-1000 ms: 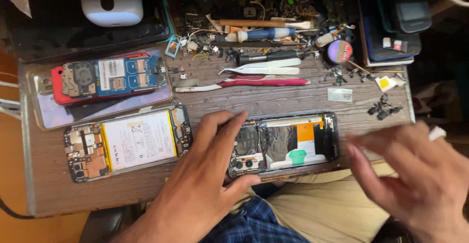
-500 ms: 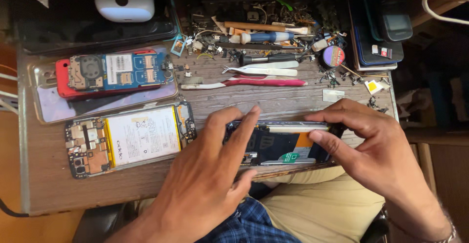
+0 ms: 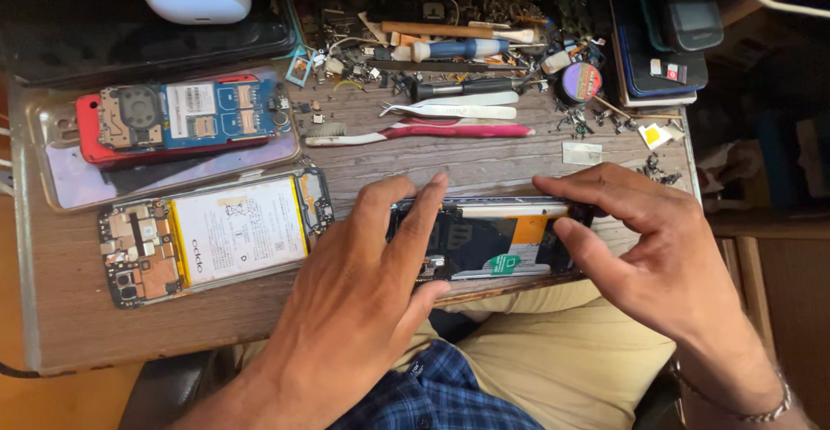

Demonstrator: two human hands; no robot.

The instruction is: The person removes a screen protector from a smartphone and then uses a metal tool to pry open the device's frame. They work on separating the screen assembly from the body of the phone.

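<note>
An opened phone (image 3: pixel 488 238) with its back removed lies near the front edge of the wooden desk (image 3: pixel 484 162), showing black parts, an orange strip and a green sticker. My left hand (image 3: pixel 363 296) grips its left end, fingers over the top edge and thumb below. My right hand (image 3: pixel 644 253) grips its right end, fingers curled over the top right corner. The phone is tilted up a little on its near side between both hands.
Left of it lies another opened phone (image 3: pixel 212 235) with a white battery. Behind that, a red and blue circuit board phone (image 3: pixel 173 119) rests on a clear case. Tweezers (image 3: pixel 450 110), a pink toothbrush (image 3: pixel 424 133), a blue screwdriver (image 3: pixel 458 48) and several small parts crowd the back.
My right hand came in from the lower right and took hold of the phone's right end. My left hand stayed on the left end. The view has shifted slightly.
</note>
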